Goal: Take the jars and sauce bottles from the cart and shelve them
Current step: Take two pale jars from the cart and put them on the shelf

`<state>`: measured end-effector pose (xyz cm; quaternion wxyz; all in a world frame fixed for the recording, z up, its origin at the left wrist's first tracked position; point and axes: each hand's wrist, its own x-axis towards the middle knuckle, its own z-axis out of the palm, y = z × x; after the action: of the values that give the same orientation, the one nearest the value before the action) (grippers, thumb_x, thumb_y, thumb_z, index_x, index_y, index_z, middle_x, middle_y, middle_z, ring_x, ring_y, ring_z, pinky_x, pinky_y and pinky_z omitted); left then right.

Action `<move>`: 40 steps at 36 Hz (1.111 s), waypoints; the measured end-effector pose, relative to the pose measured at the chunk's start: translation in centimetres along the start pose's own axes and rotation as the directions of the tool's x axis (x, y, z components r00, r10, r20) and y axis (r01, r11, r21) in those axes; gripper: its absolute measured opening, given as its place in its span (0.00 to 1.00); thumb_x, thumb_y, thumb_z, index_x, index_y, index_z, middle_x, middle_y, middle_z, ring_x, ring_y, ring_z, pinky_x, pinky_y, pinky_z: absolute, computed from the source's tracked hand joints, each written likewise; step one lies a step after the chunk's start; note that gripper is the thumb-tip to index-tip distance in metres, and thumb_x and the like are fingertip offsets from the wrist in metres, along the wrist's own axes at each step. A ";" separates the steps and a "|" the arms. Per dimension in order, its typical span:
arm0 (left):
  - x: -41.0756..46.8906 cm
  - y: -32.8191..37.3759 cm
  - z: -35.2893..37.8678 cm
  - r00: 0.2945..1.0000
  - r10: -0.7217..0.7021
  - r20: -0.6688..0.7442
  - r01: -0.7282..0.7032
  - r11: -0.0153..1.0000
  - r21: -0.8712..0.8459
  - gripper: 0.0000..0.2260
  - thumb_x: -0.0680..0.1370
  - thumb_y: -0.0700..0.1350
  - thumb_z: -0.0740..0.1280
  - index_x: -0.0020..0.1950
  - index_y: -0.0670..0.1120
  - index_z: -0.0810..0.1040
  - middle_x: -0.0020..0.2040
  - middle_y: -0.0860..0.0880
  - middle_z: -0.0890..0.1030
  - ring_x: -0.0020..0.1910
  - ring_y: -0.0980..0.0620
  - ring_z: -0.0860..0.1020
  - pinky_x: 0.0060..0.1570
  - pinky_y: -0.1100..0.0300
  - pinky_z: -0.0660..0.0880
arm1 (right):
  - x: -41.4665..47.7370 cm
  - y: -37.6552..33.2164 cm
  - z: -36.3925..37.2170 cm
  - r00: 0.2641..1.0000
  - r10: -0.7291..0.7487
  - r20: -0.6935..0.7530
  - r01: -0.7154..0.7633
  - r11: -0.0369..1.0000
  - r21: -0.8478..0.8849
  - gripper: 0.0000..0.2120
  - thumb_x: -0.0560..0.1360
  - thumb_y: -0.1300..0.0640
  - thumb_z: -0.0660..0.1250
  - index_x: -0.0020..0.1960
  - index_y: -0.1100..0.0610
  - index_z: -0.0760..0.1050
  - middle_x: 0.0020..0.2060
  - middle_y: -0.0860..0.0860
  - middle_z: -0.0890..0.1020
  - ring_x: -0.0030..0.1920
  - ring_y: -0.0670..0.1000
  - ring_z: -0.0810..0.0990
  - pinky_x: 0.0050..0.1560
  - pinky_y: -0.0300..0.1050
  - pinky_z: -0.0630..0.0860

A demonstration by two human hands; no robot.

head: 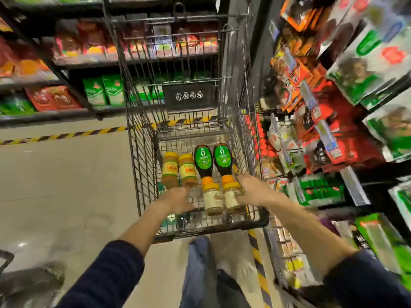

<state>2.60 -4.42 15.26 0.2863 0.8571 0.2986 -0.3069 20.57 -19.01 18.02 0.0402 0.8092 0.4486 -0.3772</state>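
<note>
A wire shopping cart [142, 152] stands in front of me. On its floor lie two dark sauce bottles [204, 162] with green labels and orange caps, two yellow-labelled jars [170, 170] to their left, and two pale-labelled jars [213, 200] nearest me. My left hand [178, 198] reaches into the cart beside the left pale jar and just below the yellow jars, fingers apart, holding nothing. My right hand [253, 190] lies against the right pale jar [231, 197], with fingers spread along its side and toward the right bottle's cap.
Shelves packed with bagged and boxed goods [333, 107] rise close on the right. More shelves [66, 63] stand beyond the cart on the left. The tiled floor [66, 174] to the left has a yellow-black striped line. My legs stand behind the cart.
</note>
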 end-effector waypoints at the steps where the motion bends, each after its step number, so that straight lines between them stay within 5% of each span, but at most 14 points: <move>1: 1.2 -0.1 0.4 1.000 -0.003 0.025 0.003 1.000 0.007 0.24 0.75 0.52 0.66 0.66 0.43 0.68 0.60 0.42 0.77 0.57 0.42 0.76 0.55 0.52 0.74 | 0.9 0.4 0.4 1.000 0.000 0.006 0.000 1.000 0.009 0.26 0.72 0.54 0.67 0.67 0.59 0.66 0.63 0.58 0.71 0.63 0.61 0.73 0.58 0.50 0.72; 5: 5.3 -0.1 2.0 0.990 0.021 0.138 -0.028 0.998 0.050 0.25 0.77 0.52 0.65 0.70 0.44 0.65 0.66 0.42 0.73 0.63 0.43 0.73 0.58 0.53 0.71 | 4.1 1.6 2.1 0.994 0.020 0.105 -0.026 0.998 0.059 0.25 0.74 0.55 0.65 0.68 0.59 0.65 0.66 0.59 0.70 0.65 0.60 0.71 0.62 0.51 0.72; 9: 8.7 0.0 3.4 0.978 -0.003 0.207 0.007 1.000 -0.021 0.24 0.78 0.50 0.64 0.70 0.43 0.65 0.62 0.41 0.77 0.59 0.44 0.77 0.52 0.55 0.72 | 6.9 2.6 3.4 0.986 0.065 0.151 -0.083 0.990 0.117 0.26 0.74 0.57 0.65 0.70 0.60 0.62 0.65 0.58 0.72 0.63 0.59 0.73 0.59 0.49 0.72; 19: 15.1 1.1 8.8 0.964 -0.183 0.190 0.213 0.965 -0.151 0.32 0.74 0.58 0.66 0.69 0.40 0.63 0.62 0.42 0.76 0.61 0.42 0.75 0.51 0.56 0.72 | 11.9 5.0 8.1 0.980 0.101 0.174 -0.139 0.964 0.226 0.27 0.71 0.52 0.69 0.67 0.54 0.66 0.60 0.56 0.76 0.60 0.59 0.76 0.57 0.55 0.75; 23: 16.5 2.1 10.5 0.932 -0.265 0.248 0.333 0.895 -0.296 0.30 0.75 0.56 0.65 0.69 0.38 0.62 0.66 0.40 0.73 0.63 0.43 0.73 0.57 0.56 0.71 | 12.3 5.1 8.5 0.975 0.114 0.189 -0.156 0.961 0.228 0.32 0.71 0.54 0.68 0.72 0.57 0.60 0.63 0.59 0.72 0.62 0.61 0.74 0.58 0.54 0.75; 25: 17.2 2.5 11.4 0.901 -0.313 0.302 0.420 0.804 -0.420 0.44 0.71 0.60 0.69 0.74 0.39 0.51 0.70 0.41 0.68 0.66 0.42 0.70 0.62 0.54 0.71 | 12.3 5.0 8.5 0.975 0.114 0.189 -0.161 0.953 0.256 0.30 0.72 0.55 0.67 0.71 0.58 0.61 0.65 0.59 0.71 0.63 0.60 0.72 0.59 0.52 0.74; 27: 17.5 2.9 11.9 0.877 -0.351 0.329 0.480 0.690 -0.542 0.49 0.67 0.57 0.74 0.73 0.39 0.46 0.67 0.42 0.70 0.64 0.42 0.72 0.56 0.56 0.73 | 12.2 4.9 8.1 0.976 0.112 0.189 -0.160 0.951 0.266 0.29 0.72 0.57 0.67 0.71 0.57 0.63 0.65 0.58 0.71 0.62 0.60 0.73 0.58 0.49 0.74; 32: 17.8 2.8 12.5 0.901 -0.333 0.277 0.432 0.637 -0.639 0.36 0.68 0.46 0.76 0.65 0.42 0.55 0.53 0.50 0.70 0.52 0.50 0.72 0.48 0.61 0.68 | 12.2 4.6 7.8 0.975 0.122 0.184 -0.172 0.944 0.282 0.27 0.72 0.59 0.68 0.69 0.55 0.64 0.65 0.57 0.70 0.59 0.59 0.76 0.55 0.47 0.74; 37: 17.8 1.3 12.2 0.914 -0.278 0.295 0.405 0.592 -0.697 0.36 0.65 0.44 0.78 0.64 0.44 0.59 0.53 0.51 0.72 0.52 0.53 0.71 0.51 0.61 0.69 | 12.4 4.3 7.8 0.968 0.150 0.200 -0.202 0.940 0.274 0.28 0.72 0.60 0.69 0.70 0.55 0.64 0.67 0.55 0.67 0.61 0.57 0.75 0.55 0.44 0.71; 40: 17.4 -0.5 12.4 0.909 -0.269 0.319 0.416 0.527 -0.741 0.43 0.54 0.51 0.80 0.63 0.46 0.62 0.56 0.50 0.76 0.58 0.51 0.75 0.58 0.55 0.74 | 12.8 4.3 8.0 0.964 0.184 0.191 -0.233 0.932 0.278 0.27 0.72 0.63 0.69 0.69 0.55 0.67 0.66 0.55 0.69 0.60 0.56 0.75 0.54 0.43 0.71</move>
<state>8.92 -6.57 -5.05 0.5947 0.5341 0.5412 -0.2611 23.19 -15.93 2.86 -0.0060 0.8159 0.2934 -0.4982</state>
